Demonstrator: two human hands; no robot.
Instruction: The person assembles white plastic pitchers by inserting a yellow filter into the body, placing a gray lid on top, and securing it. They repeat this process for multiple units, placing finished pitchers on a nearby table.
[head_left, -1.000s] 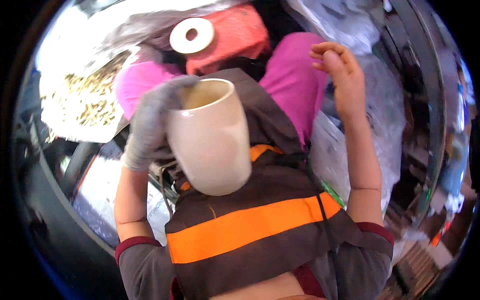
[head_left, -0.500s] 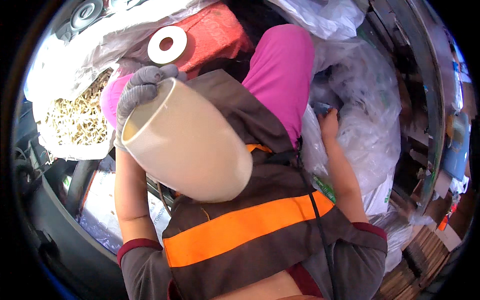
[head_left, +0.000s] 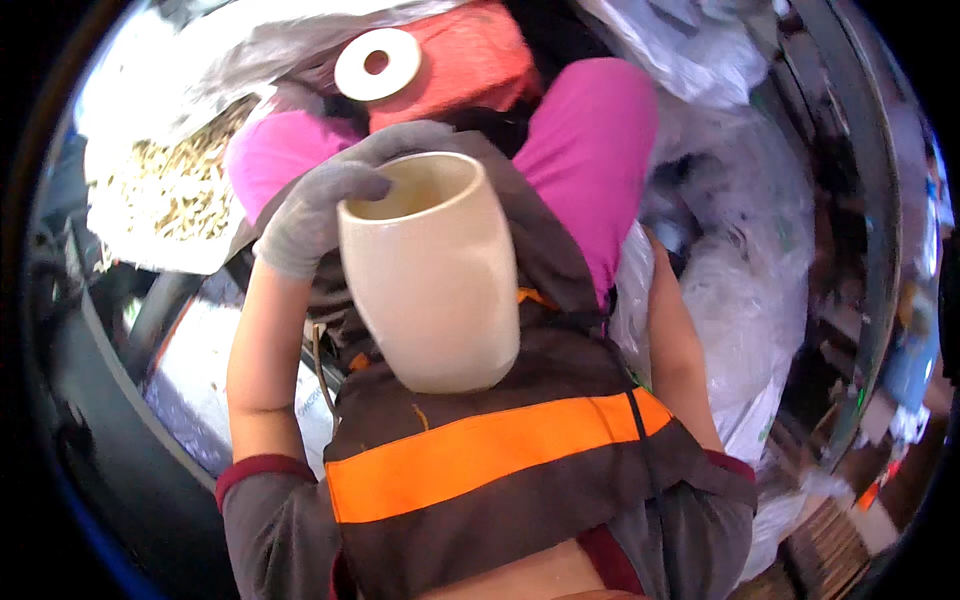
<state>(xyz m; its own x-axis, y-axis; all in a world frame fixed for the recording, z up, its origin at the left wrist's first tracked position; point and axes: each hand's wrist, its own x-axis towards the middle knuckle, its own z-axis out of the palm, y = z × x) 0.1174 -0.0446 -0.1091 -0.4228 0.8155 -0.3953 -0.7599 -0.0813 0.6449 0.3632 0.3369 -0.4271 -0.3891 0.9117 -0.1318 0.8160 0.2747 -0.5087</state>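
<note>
A worker in a brown apron with an orange band holds a cream vessel over the lap, at the centre of the frame. Its mouth faces the top of the picture; whether its base touches the apron cannot be told. The gloved left hand is partly curled, pinching the rim: one digit, apparently the thumb, hooks into the mouth while others stretch along the far side. Gripping there seems meant to leave most of the smooth outer wall uncovered. At right, the bare right forearm reaches beside clear plastic; the hand is hidden, so its spread and any hold cannot be told. A pale ring lies on a red block at upper centre, perhaps because the top gives it steady support. Tan shreds fill the upper left, beside a pink-clad knee.
</note>
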